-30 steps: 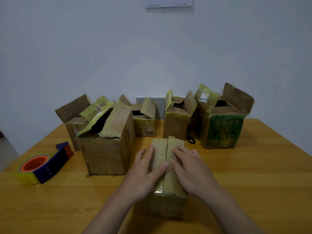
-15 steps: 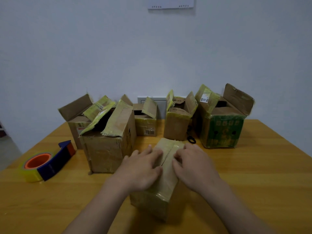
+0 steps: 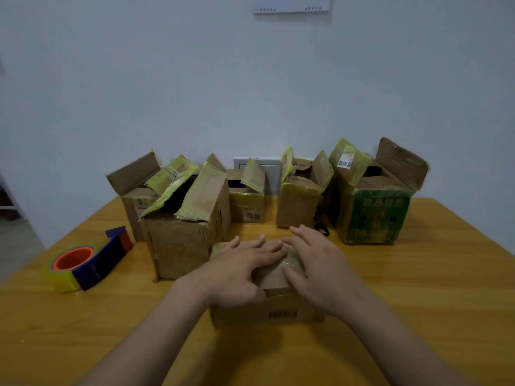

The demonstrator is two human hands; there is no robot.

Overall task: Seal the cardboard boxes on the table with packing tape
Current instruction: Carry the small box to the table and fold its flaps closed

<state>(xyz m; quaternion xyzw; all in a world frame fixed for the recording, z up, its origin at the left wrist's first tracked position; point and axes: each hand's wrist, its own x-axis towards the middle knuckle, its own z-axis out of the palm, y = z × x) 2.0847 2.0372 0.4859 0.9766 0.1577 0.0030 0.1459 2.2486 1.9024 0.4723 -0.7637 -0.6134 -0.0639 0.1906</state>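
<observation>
Small box (image 3: 278, 313) sits on the table (image 3: 418, 302) front and centre, long side running left to right, barcode face toward the person. Left hand (image 3: 239, 268) and right hand (image 3: 315, 268) both lie flat on its top, fingers spread and pressing, gripping nothing. The flap seam is hidden under them. Tape dispenser (image 3: 86, 260) lies well apart to the left, untouched. Judgement: the left hand is nearer for the reach, and the right can hold the flaps down.
</observation>
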